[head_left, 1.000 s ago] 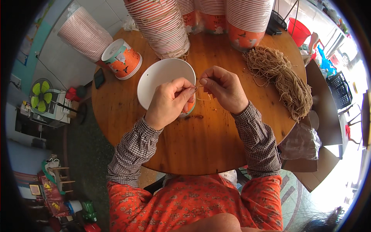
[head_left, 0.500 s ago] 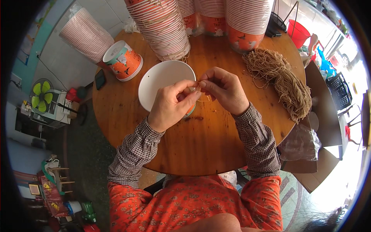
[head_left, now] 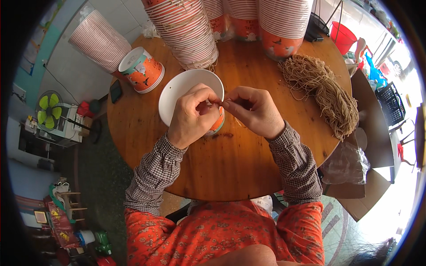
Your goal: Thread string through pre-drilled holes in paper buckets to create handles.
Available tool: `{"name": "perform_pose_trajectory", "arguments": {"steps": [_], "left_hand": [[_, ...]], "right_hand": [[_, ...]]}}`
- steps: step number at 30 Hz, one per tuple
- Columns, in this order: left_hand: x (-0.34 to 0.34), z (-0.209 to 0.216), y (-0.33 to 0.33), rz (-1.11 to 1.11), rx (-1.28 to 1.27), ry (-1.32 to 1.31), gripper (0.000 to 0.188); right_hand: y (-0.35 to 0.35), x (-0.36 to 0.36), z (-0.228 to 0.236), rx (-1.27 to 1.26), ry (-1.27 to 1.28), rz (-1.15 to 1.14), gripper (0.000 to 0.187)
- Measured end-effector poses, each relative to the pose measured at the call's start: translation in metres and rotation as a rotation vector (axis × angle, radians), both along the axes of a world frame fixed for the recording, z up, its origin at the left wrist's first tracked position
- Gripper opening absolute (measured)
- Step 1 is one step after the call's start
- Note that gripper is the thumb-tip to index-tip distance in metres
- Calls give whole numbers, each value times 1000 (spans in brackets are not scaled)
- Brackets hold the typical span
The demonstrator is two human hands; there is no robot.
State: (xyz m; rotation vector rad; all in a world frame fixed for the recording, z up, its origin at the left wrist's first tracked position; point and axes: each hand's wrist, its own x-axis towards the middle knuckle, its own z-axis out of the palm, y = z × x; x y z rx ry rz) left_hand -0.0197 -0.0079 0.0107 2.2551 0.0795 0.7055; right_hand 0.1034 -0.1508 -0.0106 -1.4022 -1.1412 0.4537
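Left hand [head_left: 191, 116]: I see it curled over the rim of the white-and-orange paper bowl [head_left: 186, 91], fingers pinched shut on a thin tan string [head_left: 225, 103].
Right hand [head_left: 253, 111]: pinching the same string, fingertips meeting the left's.
Bowl: mid wooden table [head_left: 248, 168], tilted toward me.
Twine bundle [head_left: 324, 91]: well right.
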Motion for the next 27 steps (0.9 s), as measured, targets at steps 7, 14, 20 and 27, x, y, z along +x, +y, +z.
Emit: {"name": "perform_pose_trajectory", "arguments": {"steps": [7,14,20,27], "left_hand": [[-7,-5,5,22,-2,40,4],[-18,-10,10,36,45,189,5],[-22,-9,7,-30,109,336,5],[-29,-25,18,-116,-49,374,14]], "right_hand": [[-2,-2,1,79,277,66,14],[-17,6,12,189,569,139,13],[-20,10,16,478,807,111,8],[-27,28,17,643,860,175,10]]}}
